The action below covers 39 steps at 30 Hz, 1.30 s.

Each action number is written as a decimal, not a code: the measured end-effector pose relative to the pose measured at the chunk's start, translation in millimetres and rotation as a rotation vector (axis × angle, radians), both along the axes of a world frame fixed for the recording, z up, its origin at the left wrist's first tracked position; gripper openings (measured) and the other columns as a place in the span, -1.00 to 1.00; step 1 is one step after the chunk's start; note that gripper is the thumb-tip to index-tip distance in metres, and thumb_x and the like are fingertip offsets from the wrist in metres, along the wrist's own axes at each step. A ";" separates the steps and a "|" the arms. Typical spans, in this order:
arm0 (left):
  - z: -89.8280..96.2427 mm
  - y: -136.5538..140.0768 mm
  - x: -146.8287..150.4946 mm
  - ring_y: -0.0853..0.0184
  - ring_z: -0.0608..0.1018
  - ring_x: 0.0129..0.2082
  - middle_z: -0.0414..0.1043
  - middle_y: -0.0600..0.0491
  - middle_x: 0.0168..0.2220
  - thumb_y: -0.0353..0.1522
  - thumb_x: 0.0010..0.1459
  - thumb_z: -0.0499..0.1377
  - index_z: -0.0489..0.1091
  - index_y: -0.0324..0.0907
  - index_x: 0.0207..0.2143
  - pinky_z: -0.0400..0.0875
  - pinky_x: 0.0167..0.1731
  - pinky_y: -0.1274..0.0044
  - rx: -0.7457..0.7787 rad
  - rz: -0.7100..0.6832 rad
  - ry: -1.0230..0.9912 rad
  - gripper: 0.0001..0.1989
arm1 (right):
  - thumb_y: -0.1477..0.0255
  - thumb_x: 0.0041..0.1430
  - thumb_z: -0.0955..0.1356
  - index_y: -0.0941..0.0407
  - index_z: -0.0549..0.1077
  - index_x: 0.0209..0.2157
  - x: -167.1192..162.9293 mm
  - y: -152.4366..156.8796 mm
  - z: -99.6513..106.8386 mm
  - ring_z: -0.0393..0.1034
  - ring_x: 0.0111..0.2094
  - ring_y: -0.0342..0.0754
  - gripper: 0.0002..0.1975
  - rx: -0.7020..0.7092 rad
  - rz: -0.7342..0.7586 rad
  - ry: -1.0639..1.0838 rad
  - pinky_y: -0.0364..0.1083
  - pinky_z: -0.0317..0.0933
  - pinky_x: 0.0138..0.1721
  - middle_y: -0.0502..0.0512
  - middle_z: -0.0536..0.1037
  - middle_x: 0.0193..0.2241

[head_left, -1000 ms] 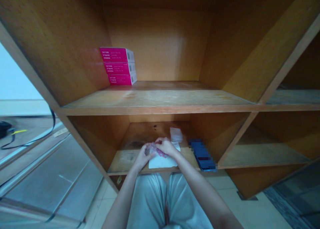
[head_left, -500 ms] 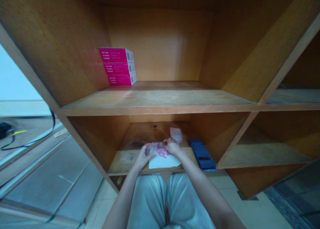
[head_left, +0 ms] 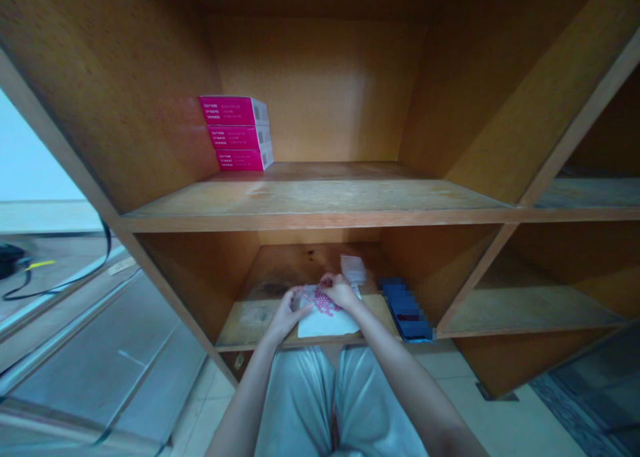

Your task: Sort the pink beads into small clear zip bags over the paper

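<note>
On the lower shelf, a sheet of white paper [head_left: 325,325] lies near the front edge with a pile of small pink round pieces [head_left: 325,302] on it, beads or pills by their look. My left hand [head_left: 287,314] is at the paper's left side, its fingers curled beside the pile; something pinkish and see-through shows at its fingertips, too small to name. Over the pile's far right side, my right hand [head_left: 340,290] has its fingertips pinched together, and what they hold is hidden. A small clear plastic bag [head_left: 353,269] lies just behind my right hand.
A dark blue flat object [head_left: 406,310], partly pixelated, lies right of the paper. Three stacked pink boxes [head_left: 237,137] stand on the upper shelf [head_left: 325,194] at left. The shelf's front edge [head_left: 320,220] runs above my hands. A glass panel [head_left: 100,364] is at lower left.
My right hand has shifted slightly left and away from me over the pile. My left hand has stayed in nearly the same place.
</note>
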State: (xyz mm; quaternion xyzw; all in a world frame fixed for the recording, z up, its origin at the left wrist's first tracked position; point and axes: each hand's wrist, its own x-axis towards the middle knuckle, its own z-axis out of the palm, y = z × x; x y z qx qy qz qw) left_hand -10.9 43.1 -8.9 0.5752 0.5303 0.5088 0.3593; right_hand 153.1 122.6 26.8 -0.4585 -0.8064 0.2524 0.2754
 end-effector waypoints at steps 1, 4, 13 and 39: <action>-1.3 0.5 -0.3 0.24 0.34 -0.01 0.29 -0.07 -0.03 -0.23 -0.10 0.22 0.21 -0.18 -0.10 0.14 0.01 0.39 -0.001 0.000 0.000 -0.51 | 0.49 0.01 0.28 0.18 0.45 -0.39 -2.1 -1.4 1.4 0.38 -0.41 -0.15 -0.87 -0.002 0.016 0.092 -0.23 0.18 -0.37 0.06 0.53 -0.44; -3.7 1.7 -0.7 0.24 0.34 -0.02 0.29 -0.08 -0.04 -0.24 -0.09 0.22 0.20 -0.19 -0.10 0.17 -0.01 0.40 0.001 -0.009 -0.004 -0.52 | 0.47 0.02 0.28 0.19 0.44 -0.41 -8.0 -7.5 6.4 0.36 -0.46 -0.18 -0.88 -0.026 0.099 0.271 -0.24 0.19 -0.41 0.03 0.51 -0.49; 0.0 0.1 0.7 0.25 0.35 -0.04 0.29 -0.06 -0.05 -0.25 -0.09 0.22 0.20 -0.19 -0.10 0.17 -0.01 0.40 -0.003 -0.012 0.006 -0.52 | 0.42 0.12 0.21 0.18 0.49 -0.38 -12.3 -7.9 4.4 0.41 -0.38 -0.13 -0.76 -0.023 0.156 0.264 -0.20 0.22 -0.33 0.09 0.55 -0.40; -1.4 -0.3 0.1 0.27 0.34 -0.03 0.30 -0.06 -0.05 -0.26 -0.08 0.22 0.20 -0.18 -0.10 0.15 0.01 0.42 0.021 -0.007 -0.006 -0.53 | 0.51 0.05 0.23 0.19 0.49 -0.26 -10.5 13.5 4.1 0.41 -0.27 -0.02 -0.74 0.010 0.055 -0.449 -0.16 0.18 -0.29 0.23 0.53 -0.26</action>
